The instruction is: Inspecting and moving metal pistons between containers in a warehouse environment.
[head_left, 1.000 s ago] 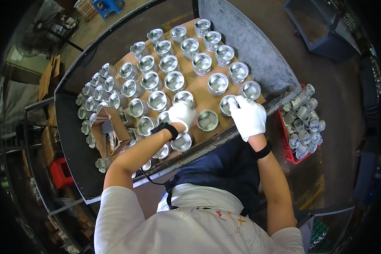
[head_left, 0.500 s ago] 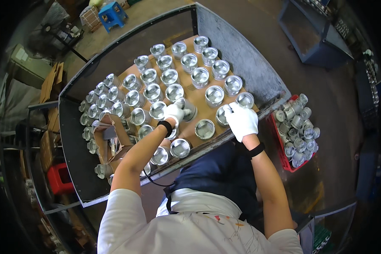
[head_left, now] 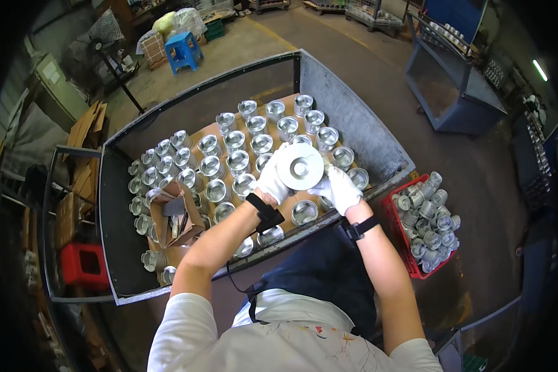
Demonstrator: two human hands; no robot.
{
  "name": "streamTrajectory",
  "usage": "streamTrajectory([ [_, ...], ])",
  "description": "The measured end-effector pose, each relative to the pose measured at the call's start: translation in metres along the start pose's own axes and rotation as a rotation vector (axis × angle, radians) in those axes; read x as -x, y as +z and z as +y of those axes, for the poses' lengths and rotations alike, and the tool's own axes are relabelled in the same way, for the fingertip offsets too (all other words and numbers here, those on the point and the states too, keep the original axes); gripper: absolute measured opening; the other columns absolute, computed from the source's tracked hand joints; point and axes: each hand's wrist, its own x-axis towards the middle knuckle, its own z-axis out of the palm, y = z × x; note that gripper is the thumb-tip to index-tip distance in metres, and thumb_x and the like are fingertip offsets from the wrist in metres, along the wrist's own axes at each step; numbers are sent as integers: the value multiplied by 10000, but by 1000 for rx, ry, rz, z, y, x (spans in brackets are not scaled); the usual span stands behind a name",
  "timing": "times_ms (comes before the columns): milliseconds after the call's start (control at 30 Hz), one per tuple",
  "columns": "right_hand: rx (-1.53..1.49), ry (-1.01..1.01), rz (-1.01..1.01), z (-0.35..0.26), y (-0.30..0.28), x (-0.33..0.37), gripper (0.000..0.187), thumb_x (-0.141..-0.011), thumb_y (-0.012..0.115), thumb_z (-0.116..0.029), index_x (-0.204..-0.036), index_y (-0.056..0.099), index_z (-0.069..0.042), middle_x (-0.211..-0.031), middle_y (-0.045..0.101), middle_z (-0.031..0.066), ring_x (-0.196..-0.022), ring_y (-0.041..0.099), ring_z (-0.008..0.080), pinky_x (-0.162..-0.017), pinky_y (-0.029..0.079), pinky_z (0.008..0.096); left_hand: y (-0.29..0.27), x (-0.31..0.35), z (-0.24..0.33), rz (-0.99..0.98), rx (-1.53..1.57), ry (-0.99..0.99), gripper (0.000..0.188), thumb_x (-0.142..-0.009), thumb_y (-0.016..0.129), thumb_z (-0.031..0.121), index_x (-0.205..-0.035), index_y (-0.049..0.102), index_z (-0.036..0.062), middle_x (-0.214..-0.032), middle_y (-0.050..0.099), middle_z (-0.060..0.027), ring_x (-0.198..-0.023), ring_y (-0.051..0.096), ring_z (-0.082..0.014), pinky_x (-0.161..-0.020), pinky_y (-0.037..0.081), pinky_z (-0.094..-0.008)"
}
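A silvery metal piston point(head_left: 289, 178) is raised above the others, its round face with a central recess turned up toward me. My left hand point(head_left: 270, 180), in a white glove, grips its left side. My right hand point(head_left: 341, 191), also gloved in white, has its fingers closed at the piston's right lower edge; the fingertips are partly hidden. Rows of similar pistons point(head_left: 261, 144) stand on brown cardboard point(head_left: 277, 218) around and beneath my hands. One piston point(head_left: 304, 212) stands just below the held one, near the front edge.
A metal-walled bin point(head_left: 359, 115) surrounds the pistons. Inside at left sits an open cardboard box point(head_left: 195, 226) with small items. On the floor at right, a red crate point(head_left: 398, 208) is heaped with pistons. Beyond are a blue stool point(head_left: 183, 51), a fan point(head_left: 99, 45) and a grey cart point(head_left: 440, 93).
My left hand has lifted a piston out of the rows and moved right. My right hand has left the pistons at the near right edge and come to the held one. The view has tilted up.
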Motion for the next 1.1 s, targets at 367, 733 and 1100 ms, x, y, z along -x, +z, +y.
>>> streamTrajectory([
  [367, -289, -102, 31, 15, 23, -15, 367, -1010, 558, -334, -1185, 630, -19, -1073, 690, 49, -962, 662, 149, -811, 561, 302, -8, 11, -22, -19, 200, -123, 354, -1030, 493, 316, -1291, 542, 82, -1217, 651, -72, -1081, 658, -192, -912, 573, -383],
  [733, -208, -107, -74, 30, 25, -14, 458, -1029, 482, -389, -1296, 529, -20, -1214, 639, 111, -1078, 638, 230, -878, 565, 409, 12, 13, 14, -36, -461, -143, 338, -1001, 544, 214, -1301, 554, 60, -1194, 658, -77, -1044, 664, -170, -879, 576, -337],
  [1100, -737, 147, -170, 12, 33, 0, 248, -984, 588, -212, -1177, 634, -63, -1152, 681, 79, -1092, 636, 204, -986, 508, 371, -23, -5, 18, -166, -75, -297, 353, -1008, 517, 165, -1339, 531, 43, -1204, 650, -78, -1037, 662, -155, -898, 568, -306],
])
